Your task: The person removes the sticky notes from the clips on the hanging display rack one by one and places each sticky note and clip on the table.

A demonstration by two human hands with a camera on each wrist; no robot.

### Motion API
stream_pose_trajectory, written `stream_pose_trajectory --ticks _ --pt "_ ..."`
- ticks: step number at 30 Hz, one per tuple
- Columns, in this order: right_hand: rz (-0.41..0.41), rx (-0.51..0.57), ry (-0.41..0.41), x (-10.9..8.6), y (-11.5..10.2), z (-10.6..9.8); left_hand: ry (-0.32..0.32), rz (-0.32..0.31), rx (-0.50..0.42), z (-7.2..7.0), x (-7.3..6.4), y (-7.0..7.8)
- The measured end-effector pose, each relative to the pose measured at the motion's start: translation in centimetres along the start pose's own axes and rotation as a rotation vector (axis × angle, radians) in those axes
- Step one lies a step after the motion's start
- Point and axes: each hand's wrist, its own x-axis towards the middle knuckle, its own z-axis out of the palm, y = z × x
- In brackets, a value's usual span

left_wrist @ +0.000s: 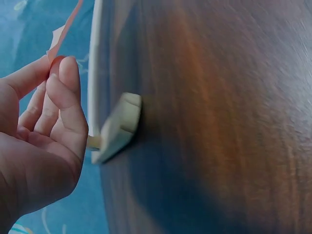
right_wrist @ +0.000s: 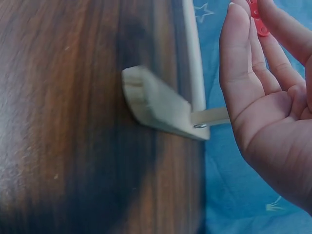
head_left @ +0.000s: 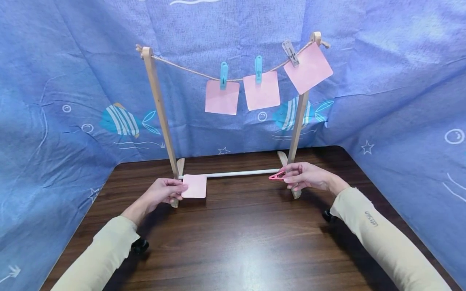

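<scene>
In my left hand (head_left: 164, 190) I pinch a pink square paper (head_left: 194, 186) by its left edge, in front of the stand's left leg. The left wrist view shows that paper (left_wrist: 61, 36) nearly edge-on between thumb and fingers. My right hand (head_left: 307, 176), near the right leg's foot, pinches a pink-red clothespin (head_left: 277, 176) pointing left. Only the clothespin's end (right_wrist: 262, 27) shows in the right wrist view. Above, a rope (head_left: 182, 65) carries three pink papers: two under blue clothespins (head_left: 223, 76) at the middle, and a tilted one (head_left: 308, 68) under a grey clothespin (head_left: 291, 53) at the right.
The wooden stand has a left post (head_left: 160, 109), a right post (head_left: 298, 117) and a white lower bar (head_left: 240, 173). It stands at the back of a dark wooden table (head_left: 225, 234). Blue fish-patterned cloth (head_left: 73, 81) hangs behind and at both sides.
</scene>
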Motion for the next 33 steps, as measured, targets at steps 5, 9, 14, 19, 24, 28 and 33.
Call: stream_pose_trajectory --ticks 5,9,14,19,24,28,33 --pt "0.037 -0.008 0.018 0.6 1.2 -0.3 0.011 -0.039 -0.033 -0.1 0.4 -1.3" --pt "0.064 -0.023 0.021 1.0 2.1 -0.4 0.024 -0.067 -0.035 0.2 0.6 -1.8" --pt "0.093 -0.049 0.039 1.5 2.8 -0.3 0.048 -0.076 -0.031 0.3 0.8 -2.0" --pt "0.098 -0.064 0.05 1.8 3.1 -0.3 0.06 -0.071 -0.03 0.3 1.0 -2.3" --pt "0.1 -0.089 0.061 2.0 3.5 -0.4 0.076 -0.077 -0.022 0.4 1.1 -2.6" --pt "0.124 -0.105 0.07 2.1 3.7 -0.4 0.083 -0.093 -0.02 0.4 1.2 -2.7" --pt "0.138 -0.109 0.079 2.3 3.3 -0.3 0.083 -0.088 -0.015 0.3 1.4 -2.7"
